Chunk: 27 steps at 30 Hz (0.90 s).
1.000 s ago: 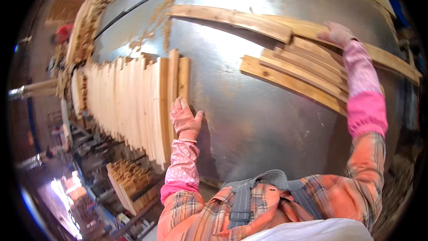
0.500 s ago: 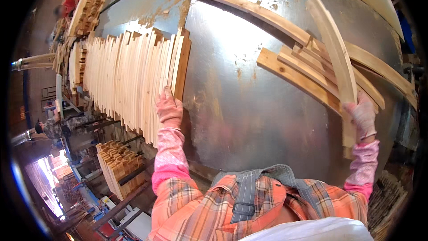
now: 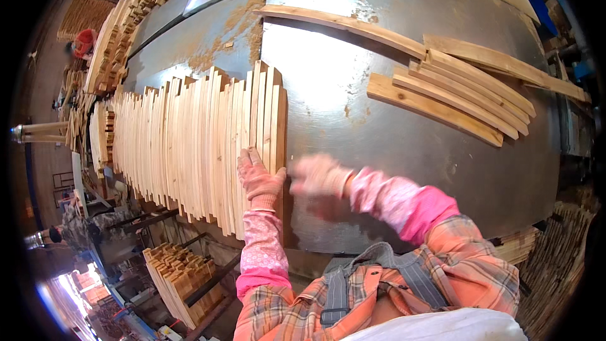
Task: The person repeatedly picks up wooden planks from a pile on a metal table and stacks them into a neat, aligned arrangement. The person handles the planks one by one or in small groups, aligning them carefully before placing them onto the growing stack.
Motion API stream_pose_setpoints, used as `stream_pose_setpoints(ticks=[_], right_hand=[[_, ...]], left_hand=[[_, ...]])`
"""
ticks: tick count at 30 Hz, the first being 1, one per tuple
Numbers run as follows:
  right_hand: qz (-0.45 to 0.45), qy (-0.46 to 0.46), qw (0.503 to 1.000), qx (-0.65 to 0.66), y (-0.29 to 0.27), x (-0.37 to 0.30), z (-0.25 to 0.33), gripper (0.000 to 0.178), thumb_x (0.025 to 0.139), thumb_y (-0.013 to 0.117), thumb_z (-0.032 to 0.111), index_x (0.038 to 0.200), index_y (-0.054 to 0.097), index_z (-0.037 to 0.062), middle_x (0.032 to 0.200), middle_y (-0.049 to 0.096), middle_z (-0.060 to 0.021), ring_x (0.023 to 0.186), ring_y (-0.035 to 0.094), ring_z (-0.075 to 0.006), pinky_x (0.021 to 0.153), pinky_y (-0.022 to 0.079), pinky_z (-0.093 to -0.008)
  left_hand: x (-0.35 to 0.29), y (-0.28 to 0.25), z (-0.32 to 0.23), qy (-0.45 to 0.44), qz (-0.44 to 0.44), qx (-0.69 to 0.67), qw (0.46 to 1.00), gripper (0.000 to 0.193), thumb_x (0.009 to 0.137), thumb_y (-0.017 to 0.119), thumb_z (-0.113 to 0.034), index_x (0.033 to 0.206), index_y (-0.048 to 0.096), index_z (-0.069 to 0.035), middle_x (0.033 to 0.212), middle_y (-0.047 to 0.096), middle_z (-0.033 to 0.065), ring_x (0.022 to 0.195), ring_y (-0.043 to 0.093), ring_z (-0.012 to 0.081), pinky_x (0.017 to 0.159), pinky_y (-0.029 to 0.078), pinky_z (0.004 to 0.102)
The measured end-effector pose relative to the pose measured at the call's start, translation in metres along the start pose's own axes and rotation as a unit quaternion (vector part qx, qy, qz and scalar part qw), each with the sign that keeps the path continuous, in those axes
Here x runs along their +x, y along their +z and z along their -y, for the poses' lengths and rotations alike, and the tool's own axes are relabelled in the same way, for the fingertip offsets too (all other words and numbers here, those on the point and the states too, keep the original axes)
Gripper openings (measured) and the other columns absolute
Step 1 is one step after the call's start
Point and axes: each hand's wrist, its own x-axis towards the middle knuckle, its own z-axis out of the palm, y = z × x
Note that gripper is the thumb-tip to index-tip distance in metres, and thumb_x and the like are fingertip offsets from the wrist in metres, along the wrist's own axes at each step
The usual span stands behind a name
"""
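Observation:
A long row of pale wooden strips (image 3: 183, 145) stands side by side at the left of the metal-topped table (image 3: 353, 126). My left hand (image 3: 260, 180), in a pinkish work glove, lies on the strips near the row's right end, its fingers stretched out and the thumb apart. Just right of the end strip, over the bare metal, is my gloved right hand (image 3: 319, 175). Motion smears its fingers, and nothing can be made out in them.
Several loose strips (image 3: 464, 91) lie slanted at the far right, with a long strip (image 3: 344, 20) reaching left from them. Sawdust (image 3: 233, 31) spreads behind the row. A stacked bundle of wood pieces (image 3: 183, 278) stands below left. Another person (image 3: 84, 43) is at the far left.
My right hand has swung left from the far-right strips to the row's end. The strip it gripped there has left that spot. My left hand stays on the row; the view has shifted.

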Motion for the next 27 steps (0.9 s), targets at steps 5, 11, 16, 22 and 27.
stream_pose_setpoints(ticks=[5, 11, 16, 22, 27], right_hand=[[-0.404, 0.245, 0.873, -0.120, -0.185, -0.034, -0.132, 0.074, 0.082, 0.081, 0.040, 0.142, 0.054, 0.0050, 0.138, 0.062, -0.0221, 0.125, 0.061, -0.0384, 0.105, 0.049, -0.0470], [-0.291, 0.395, 0.826, -0.278, -0.236, -0.049, -0.263, 0.052, 0.090, 0.068, 0.024, 0.138, 0.054, 0.0064, 0.137, 0.063, -0.0190, 0.127, 0.061, -0.0375, 0.104, 0.051, -0.0475], [-0.279, 0.301, 0.909, -0.073, -0.232, -0.084, -0.150, 0.031, 0.085, 0.069, 0.014, 0.114, 0.070, 0.0020, 0.100, 0.074, -0.0171, 0.099, 0.071, -0.0310, 0.088, 0.055, -0.0436], [-0.337, 0.145, 0.870, 0.329, -0.115, -0.225, -0.178, 0.026, 0.080, 0.075, 0.008, 0.103, 0.074, -0.0030, 0.087, 0.071, -0.0063, 0.080, 0.066, -0.0144, 0.075, 0.054, -0.0304], [-0.447, 0.133, 0.684, 0.561, 0.050, -0.346, -0.162, 0.035, 0.085, 0.072, 0.009, 0.117, 0.070, -0.0061, 0.103, 0.072, -0.0063, 0.090, 0.067, -0.0125, 0.083, 0.055, -0.0285]], left_hand=[[-0.001, -0.012, -0.001, -0.001, 0.014, -0.088, 0.996, 0.109, 0.076, 0.085, -0.043, 0.159, 0.031, 0.003, 0.164, 0.029, 0.0254, 0.152, 0.027, 0.0419, 0.126, 0.023, 0.0485], [0.001, -0.010, -0.004, -0.002, 0.003, -0.112, 0.994, 0.109, 0.075, 0.087, -0.040, 0.160, 0.031, 0.000, 0.164, 0.030, 0.0251, 0.152, 0.028, 0.0419, 0.126, 0.024, 0.0481], [-0.011, -0.001, 0.016, -0.022, -0.025, -0.108, 0.994, 0.109, 0.073, 0.088, -0.038, 0.159, 0.033, 0.000, 0.164, 0.029, 0.0256, 0.151, 0.030, 0.0425, 0.125, 0.026, 0.0489], [0.003, -0.020, -0.005, -0.016, -0.023, -0.121, 0.992, 0.109, 0.072, 0.088, -0.039, 0.159, 0.033, -0.001, 0.164, 0.030, 0.0264, 0.150, 0.033, 0.0414, 0.125, 0.028, 0.0453], [0.022, 0.030, 0.038, 0.027, 0.035, 0.082, 0.996, 0.118, 0.078, 0.069, -0.075, 0.156, 0.035, 0.006, 0.159, 0.037, 0.0302, 0.150, 0.035, 0.0400, 0.126, 0.024, 0.0420]])
